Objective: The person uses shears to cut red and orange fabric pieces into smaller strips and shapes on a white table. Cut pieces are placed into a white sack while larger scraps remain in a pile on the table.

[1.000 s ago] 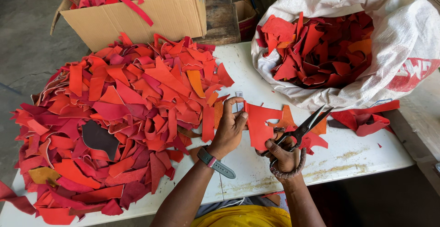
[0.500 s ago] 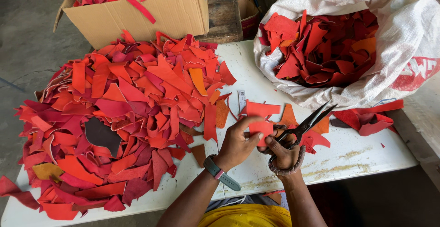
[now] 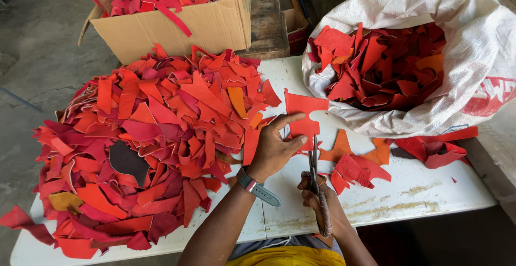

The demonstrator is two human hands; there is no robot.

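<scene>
Leftmost, a heap of red scraps [image 3: 145, 148] covered the table [image 3: 430, 191] to its left edge. At centre, the left hand [image 3: 274, 148] pinched a red piece [image 3: 305, 116], long axis running near to far. The right hand [image 3: 322, 204] was closed on scissors [image 3: 313, 161], blades pointing far; their handles were partly hidden. Bare tabletop lay right, before the white sack [image 3: 478, 56].

A broad heap of red and orange leather offcuts [image 3: 145, 142] covered the white table [image 3: 419, 196]; a white woven sack [image 3: 473, 56] (likewise full) and a cardboard box [image 3: 204, 27] stood behind.
</scene>
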